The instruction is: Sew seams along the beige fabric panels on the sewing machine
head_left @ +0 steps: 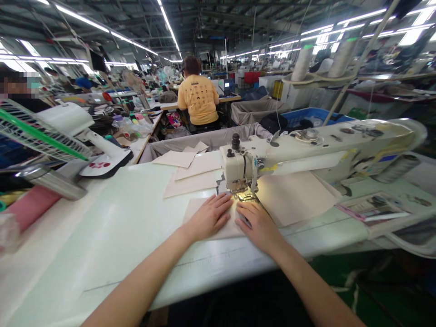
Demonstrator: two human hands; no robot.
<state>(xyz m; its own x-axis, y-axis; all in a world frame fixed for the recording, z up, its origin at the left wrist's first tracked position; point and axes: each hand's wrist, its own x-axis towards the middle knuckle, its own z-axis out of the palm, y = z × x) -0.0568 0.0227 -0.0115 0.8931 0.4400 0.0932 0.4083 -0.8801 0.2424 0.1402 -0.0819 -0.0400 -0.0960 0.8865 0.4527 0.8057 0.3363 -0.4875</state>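
My left hand (211, 217) and my right hand (257, 227) lie flat on a beige fabric piece (195, 211), holding it down on the white sewing table (102, 236). The piece's far end runs under the presser foot (245, 196) of a cream industrial sewing machine (238, 165), and a lit work light shines on it. My right fingertips sit closest to the needle area, which is partly hidden. Several loose beige fabric pieces (192, 175) lie left of the machine, and a larger sheet (294, 197) spreads to its right.
A white fan (61, 129) and a metal cylinder (51, 181) stand at the table's left, beside a pink roll (32, 206). Thread cones (301, 63) sit beyond the machine. A grey-lined bin (204, 138) lies ahead, with a co-worker in a yellow shirt (199, 97) beyond it.
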